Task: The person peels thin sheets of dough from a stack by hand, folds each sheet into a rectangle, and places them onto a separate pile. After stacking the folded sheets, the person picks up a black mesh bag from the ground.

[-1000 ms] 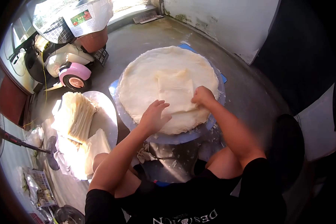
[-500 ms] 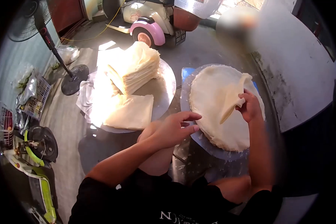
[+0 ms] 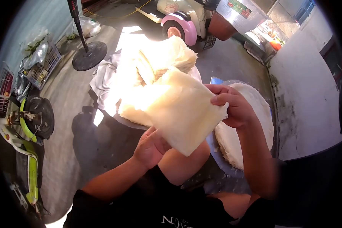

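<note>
A folded, cream-coloured dough sheet [image 3: 188,112] hangs in the air between my hands, its lower corner pointing toward me. My right hand [image 3: 233,106] pinches its right edge, thumb on top. At the lower left edge, my left hand [image 3: 152,148] grips the sheet, with some fingers hidden behind it. Beneath and beyond it, a similar folded sheet [image 3: 135,110] lies in strong glare, near a tall stack of folded sheets [image 3: 178,55]. On the right, partly behind my right forearm, sits a round pile of pale sheets [image 3: 254,98] on a round tray [image 3: 226,163].
At the left stand a black fan base [image 3: 89,56], a plastic basket [image 3: 45,68] with bags, and a green-and-white scooter [image 3: 32,167]. A pink-fendered wheeled vehicle [image 3: 180,26] stands at the back. A grey cloth [image 3: 104,81] hangs by the stack. A white wall [image 3: 304,98] bounds the right.
The sheet has come off the round pile and moved left toward the stack, held by my right hand. My left hand, free before, now holds its lower edge. The view has shifted left.
</note>
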A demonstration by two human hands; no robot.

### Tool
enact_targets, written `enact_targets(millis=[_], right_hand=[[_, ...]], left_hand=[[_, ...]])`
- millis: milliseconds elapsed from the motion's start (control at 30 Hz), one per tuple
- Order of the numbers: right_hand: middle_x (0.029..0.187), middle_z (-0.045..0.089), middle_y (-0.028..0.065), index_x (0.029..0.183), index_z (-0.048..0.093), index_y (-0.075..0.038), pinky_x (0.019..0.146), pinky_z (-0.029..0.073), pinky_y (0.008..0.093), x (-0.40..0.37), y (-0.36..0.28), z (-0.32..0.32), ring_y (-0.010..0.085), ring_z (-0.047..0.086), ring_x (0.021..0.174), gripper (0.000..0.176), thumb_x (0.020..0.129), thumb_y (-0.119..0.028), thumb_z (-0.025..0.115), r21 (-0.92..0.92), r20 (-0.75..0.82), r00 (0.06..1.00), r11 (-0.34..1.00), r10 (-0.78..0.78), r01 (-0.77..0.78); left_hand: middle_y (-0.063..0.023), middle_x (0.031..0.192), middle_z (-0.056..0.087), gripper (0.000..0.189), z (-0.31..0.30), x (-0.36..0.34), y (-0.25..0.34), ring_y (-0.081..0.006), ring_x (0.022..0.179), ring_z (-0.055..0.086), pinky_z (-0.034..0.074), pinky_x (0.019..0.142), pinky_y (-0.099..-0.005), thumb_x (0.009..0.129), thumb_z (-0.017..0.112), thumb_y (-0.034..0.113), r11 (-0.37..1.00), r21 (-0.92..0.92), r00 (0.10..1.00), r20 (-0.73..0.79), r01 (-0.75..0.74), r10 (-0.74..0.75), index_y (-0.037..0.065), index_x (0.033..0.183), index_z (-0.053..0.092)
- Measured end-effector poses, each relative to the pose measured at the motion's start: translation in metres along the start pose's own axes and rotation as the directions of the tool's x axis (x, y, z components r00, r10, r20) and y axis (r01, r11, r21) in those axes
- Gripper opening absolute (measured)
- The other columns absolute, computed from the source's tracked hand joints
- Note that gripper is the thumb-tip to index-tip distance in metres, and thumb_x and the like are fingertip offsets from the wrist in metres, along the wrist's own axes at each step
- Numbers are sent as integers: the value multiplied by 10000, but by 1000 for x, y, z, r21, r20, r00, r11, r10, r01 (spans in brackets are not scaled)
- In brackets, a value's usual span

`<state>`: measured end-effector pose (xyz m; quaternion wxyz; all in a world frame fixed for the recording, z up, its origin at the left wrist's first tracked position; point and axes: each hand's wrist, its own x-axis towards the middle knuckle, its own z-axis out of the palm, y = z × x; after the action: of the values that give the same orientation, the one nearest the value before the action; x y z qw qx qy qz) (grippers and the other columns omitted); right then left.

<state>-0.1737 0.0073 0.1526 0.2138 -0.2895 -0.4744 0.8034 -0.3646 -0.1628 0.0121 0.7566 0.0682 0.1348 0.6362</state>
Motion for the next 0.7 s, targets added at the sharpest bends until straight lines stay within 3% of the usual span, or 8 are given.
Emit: enact_targets(millis=[167,267,300,367,400,467,500,700], right_hand=[[1014,702,116,1275,594,63,515,560,276,61,23,-1,166,709,788,407,882,-42,574,-100,30,976,972,217,-213],[955,676,91,1206,629,38,590,559,311,100,29,5,166,673,791,330,890,-50,589,-75,13,989,986,149,-148],[935,664,82,1184,635,30,617,553,318,111,31,4,168,661,798,308,889,-48,596,-78,23,995,992,102,-100],[912,647,65,1147,638,23,660,540,325,129,32,2,174,653,836,273,885,-48,615,-84,-38,998,995,44,-47],[910,648,64,1174,629,29,659,538,315,142,39,-10,170,654,820,304,879,-49,629,-176,21,998,983,52,-47],[973,665,28,1219,636,-11,681,534,292,158,45,-28,121,643,812,347,879,-69,680,-434,55,987,894,153,-115],[973,665,28,1219,636,-11,681,534,292,167,57,-42,121,643,812,347,879,-69,680,-431,58,986,895,158,-118],[883,676,70,1172,671,16,583,521,296,189,113,-93,153,654,697,375,812,-88,676,-707,-345,929,615,131,-349]], left_hand=[[-120,1266,636,353,-16,-13,29,-236,1147,639,524,998,-408,996,588,137,986,149,960,-258,-71,108,16,1323,532],[-130,1199,653,283,-22,-18,57,-236,1043,671,584,867,-381,984,576,81,957,172,932,-240,-233,270,12,1258,555],[-127,1153,668,252,-18,-23,56,-236,993,685,592,809,-363,980,579,77,881,182,880,-118,-436,460,12,1224,565],[-121,1143,674,235,-1,-18,67,-241,974,691,588,815,-379,981,583,84,321,941,704,-159,-104,692,25,1207,573],[-121,1143,674,235,-18,-10,64,-241,974,691,588,815,-379,981,583,84,323,941,706,-162,-101,690,25,1207,573],[-111,1153,673,235,-67,12,56,-232,984,688,574,836,-393,981,595,97,760,577,847,-207,-298,490,47,1210,574],[-103,1174,667,240,-46,26,52,-222,1010,680,557,881,-409,980,609,110,923,340,815,-473,-181,334,54,1211,578],[-113,1252,620,308,-103,79,3,-250,1120,643,539,967,-413,992,586,133,967,253,772,-617,13,151,31,1272,508]])
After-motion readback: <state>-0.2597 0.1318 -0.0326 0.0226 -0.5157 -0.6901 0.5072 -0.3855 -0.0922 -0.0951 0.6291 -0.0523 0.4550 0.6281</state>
